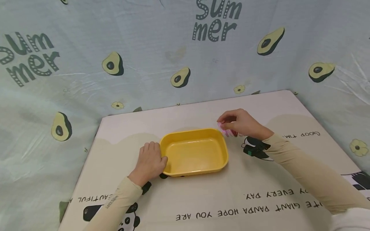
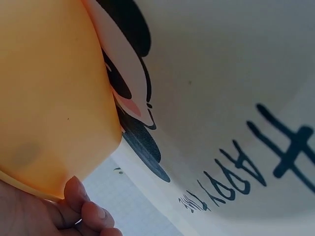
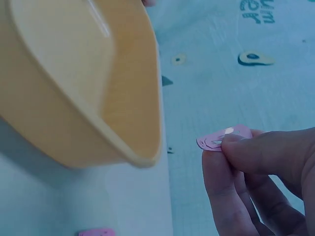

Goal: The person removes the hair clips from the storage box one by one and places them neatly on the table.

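A yellow plastic tray [image 1: 195, 172] with rounded corners sits on the table, its inside bare. My left hand [image 1: 149, 162] grips its left rim, thumb over the edge; in the left wrist view, fingertips [image 2: 76, 194] show against the tray wall [image 2: 54, 98]. Just beyond the tray's far right corner, my right hand [image 1: 242, 123] pinches a small pink snap hair clip [image 3: 216, 141] between thumb and forefinger. Below that hand lie more small pink pieces [image 1: 228, 132], partly hidden by the fingers. One pink piece [image 3: 97, 232] lies on the table at the bottom of the right wrist view.
A pale tablecloth [image 1: 219, 208] printed with pandas and lettering covers the table. Behind and on both sides hangs a light curtain [image 1: 144, 41] printed with avocados and words, close to the table's far edge.
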A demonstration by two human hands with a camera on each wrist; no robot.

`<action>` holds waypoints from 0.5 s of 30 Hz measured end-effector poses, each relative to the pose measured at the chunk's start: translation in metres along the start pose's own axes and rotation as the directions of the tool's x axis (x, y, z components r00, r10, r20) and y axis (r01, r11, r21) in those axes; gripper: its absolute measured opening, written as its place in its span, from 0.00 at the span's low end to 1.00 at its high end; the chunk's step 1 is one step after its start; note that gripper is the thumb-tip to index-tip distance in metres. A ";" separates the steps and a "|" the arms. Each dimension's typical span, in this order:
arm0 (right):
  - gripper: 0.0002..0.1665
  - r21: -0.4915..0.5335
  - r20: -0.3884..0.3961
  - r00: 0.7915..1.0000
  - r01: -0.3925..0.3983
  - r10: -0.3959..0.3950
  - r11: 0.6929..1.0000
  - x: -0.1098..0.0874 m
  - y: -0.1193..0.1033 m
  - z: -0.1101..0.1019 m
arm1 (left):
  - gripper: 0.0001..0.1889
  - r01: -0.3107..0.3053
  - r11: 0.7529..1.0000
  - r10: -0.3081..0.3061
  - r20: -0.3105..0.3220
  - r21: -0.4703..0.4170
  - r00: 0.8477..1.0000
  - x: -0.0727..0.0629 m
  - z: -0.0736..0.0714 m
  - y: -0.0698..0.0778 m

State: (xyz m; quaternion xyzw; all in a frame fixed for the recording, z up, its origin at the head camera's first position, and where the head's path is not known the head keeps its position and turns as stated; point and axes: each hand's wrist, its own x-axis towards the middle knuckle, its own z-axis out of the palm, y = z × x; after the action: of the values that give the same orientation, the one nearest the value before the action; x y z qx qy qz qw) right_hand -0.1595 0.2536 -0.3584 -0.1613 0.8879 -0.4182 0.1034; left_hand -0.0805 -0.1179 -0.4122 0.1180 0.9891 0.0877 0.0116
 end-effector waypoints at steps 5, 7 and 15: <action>0.15 -0.028 -0.067 0.997 -0.045 0.043 0.999 -0.006 0.013 -0.009 | 0.13 -0.002 1.000 0.002 -0.008 0.004 1.000 0.000 0.000 0.000; 0.15 -0.022 -0.091 0.994 -0.068 0.065 0.997 -0.009 0.019 -0.012 | 0.13 -0.003 1.000 0.003 -0.008 0.004 1.000 0.000 -0.001 0.000; 0.17 0.031 -0.151 0.982 -0.114 0.117 0.993 -0.021 0.048 -0.023 | 0.12 -0.004 1.000 0.004 -0.008 0.001 1.000 0.000 -0.001 0.001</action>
State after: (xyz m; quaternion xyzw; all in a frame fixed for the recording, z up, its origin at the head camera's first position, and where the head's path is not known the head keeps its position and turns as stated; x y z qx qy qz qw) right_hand -0.1573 0.3062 -0.3801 -0.0759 0.8963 -0.4325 0.0612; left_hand -0.0801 -0.1170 -0.4112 0.1198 0.9889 0.0877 0.0073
